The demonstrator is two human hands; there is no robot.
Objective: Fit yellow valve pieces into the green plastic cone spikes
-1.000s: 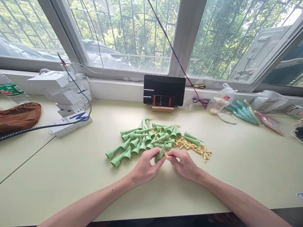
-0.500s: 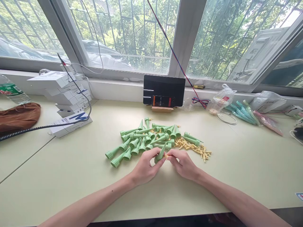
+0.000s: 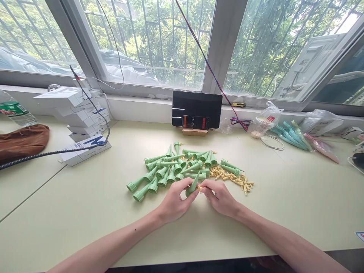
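**Green cone [image 3: 193, 185] held above the tabletop [image 3: 99, 204]**

The pale tabletop carries a heap of green cones [image 3: 161, 172], with loose yellow fittings [image 3: 220, 172] spilling off its right side. Just in front of the heap, the two hands nearly meet. The left hand [image 3: 176, 199] has its grip closed around the green cone; the right hand [image 3: 220, 195] pinches a small yellow fitting [image 3: 200, 188] at the cone's right side. If the left grip were loose, a sideways push from the right could twist the cone; a skewed push could make the fitting slip from the fingertips and drop among the others.

The cone's narrow tip points up and slightly right, its wide end low in the left hand, so its long axis leans a little off upright. Whether the fitting is seated in the cone cannot be told.
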